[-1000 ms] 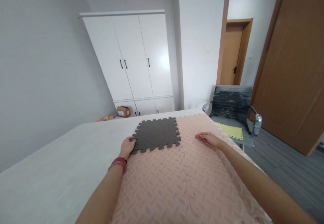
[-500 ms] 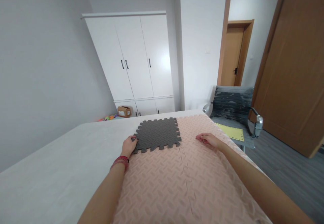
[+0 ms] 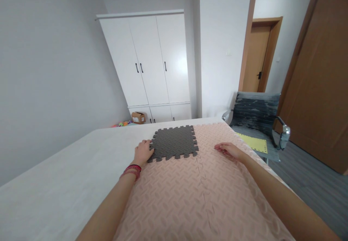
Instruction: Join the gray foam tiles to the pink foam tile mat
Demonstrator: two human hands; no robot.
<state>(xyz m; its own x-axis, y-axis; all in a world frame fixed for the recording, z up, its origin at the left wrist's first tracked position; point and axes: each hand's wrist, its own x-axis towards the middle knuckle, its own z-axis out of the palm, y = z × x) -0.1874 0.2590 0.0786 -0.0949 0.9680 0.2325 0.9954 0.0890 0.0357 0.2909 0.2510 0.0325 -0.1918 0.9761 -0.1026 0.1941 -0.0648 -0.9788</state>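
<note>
While the dark grey foam tile (image 3: 174, 141) lies flat at twelve o'clock, the left hand (image 3: 143, 153), at eleven, has changed its hold: half a second ago its fingers pinched the tile's near left corner, and now they have loosened and spread outward over the white tabletop (image 3: 67, 175), with only the thumb at the tile's edge. The right hand (image 3: 230, 150), at one o'clock, keeps the same pose, fingers curled together just over the pink foam mats (image 3: 174, 197); whether they grasp anything cannot be told. The whole view has swung slightly left.

Toothed tabs line the tile's edges. Its near and right sides meet pink foam; whether they interlock is unclear. Broad bare tabletop stretches from nine to eleven o'clock, and a narrow white strip runs beyond the tile. On the right, the mats reach close to the table's edge, with a chair (image 3: 257, 106) past it at one o'clock.
</note>
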